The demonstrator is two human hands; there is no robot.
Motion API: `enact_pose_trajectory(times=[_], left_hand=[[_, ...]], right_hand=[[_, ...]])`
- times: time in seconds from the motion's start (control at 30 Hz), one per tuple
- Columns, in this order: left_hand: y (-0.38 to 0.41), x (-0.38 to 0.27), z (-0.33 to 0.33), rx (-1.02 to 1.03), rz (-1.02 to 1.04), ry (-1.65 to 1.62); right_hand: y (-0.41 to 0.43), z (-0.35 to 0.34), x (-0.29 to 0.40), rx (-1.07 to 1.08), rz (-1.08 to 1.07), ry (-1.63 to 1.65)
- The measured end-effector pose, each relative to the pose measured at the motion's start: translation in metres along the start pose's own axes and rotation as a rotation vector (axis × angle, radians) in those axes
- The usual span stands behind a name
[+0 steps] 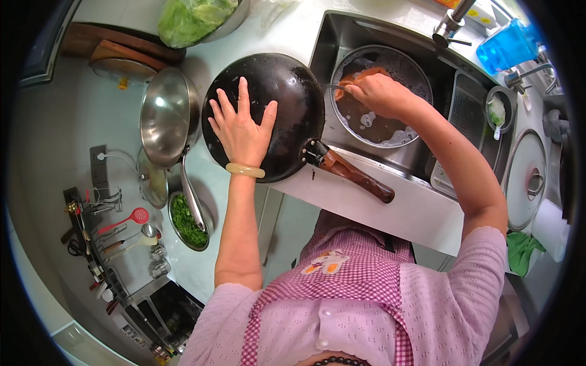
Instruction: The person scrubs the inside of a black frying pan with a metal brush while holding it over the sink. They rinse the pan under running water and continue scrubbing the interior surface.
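Observation:
My left hand (242, 123) lies flat, fingers spread, on the dark underside of an upturned frying pan (293, 114). The pan rests on the counter, its right edge at the sink, and its wooden handle (359, 176) points towards my front right. Above a round metal basin (398, 142) of soapy water, my right hand (380, 96) is closed on a thin grey strip-like object (333, 86), which reaches left towards the pan's edge. What that object is cannot be told. Orange cloth-like material (373, 72) shows beside and beneath the same hand, partly hidden by it.
The basin stands in a steel sink (326, 45) beneath a faucet (446, 29). Left of the pan are a steel pan (165, 114) and a bowl of chopped greens (187, 224). A perforated tray (467, 105) and a glass lid (524, 183) lie to the right.

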State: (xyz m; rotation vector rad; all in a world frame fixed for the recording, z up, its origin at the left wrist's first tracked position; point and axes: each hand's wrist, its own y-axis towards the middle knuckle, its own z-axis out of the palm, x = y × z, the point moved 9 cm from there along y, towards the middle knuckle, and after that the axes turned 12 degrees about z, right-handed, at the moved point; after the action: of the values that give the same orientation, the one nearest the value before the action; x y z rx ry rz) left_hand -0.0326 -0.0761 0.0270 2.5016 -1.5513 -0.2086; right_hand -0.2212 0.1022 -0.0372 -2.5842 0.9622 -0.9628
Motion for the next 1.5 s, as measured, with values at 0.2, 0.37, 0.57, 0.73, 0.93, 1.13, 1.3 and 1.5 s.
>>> enact_pose_trajectory(times=[0.2, 0.37, 0.57, 0.73, 0.93, 1.13, 1.3, 1.5], left_hand=[[0.0, -0.003, 0.0, -0.004, -0.008, -0.004], [-0.001, -0.004, -0.001, 0.0, -0.015, -0.01], [-0.002, -0.003, -0.002, 0.008, -0.033, 0.001], [-0.001, -0.003, -0.001, 0.011, -0.028, 0.007], [-0.006, 0.003, -0.002, 0.001, -0.014, 0.015], [-0.002, 0.001, -0.002, -0.001, -0.006, -0.019], [-0.004, 0.0, -0.003, -0.017, -0.005, -0.01], [-0.003, -0.002, -0.003, -0.005, -0.012, -0.016]], right_hand=[[0.025, 0.012, 0.013, -0.113, -0.2, -0.268], [0.019, 0.023, 0.001, 0.012, -0.075, -0.138], [-0.02, 0.039, 0.002, 0.163, -0.038, -0.022], [-0.051, 0.056, -0.001, 0.271, 0.157, 0.114], [-0.071, 0.055, 0.016, 0.182, -0.036, 0.075], [-0.007, 0.028, -0.004, -0.03, 0.028, 0.139], [0.007, 0.03, 0.0, 0.016, 0.087, 0.1], [-0.004, 0.036, -0.007, 0.045, 0.13, 0.138]])
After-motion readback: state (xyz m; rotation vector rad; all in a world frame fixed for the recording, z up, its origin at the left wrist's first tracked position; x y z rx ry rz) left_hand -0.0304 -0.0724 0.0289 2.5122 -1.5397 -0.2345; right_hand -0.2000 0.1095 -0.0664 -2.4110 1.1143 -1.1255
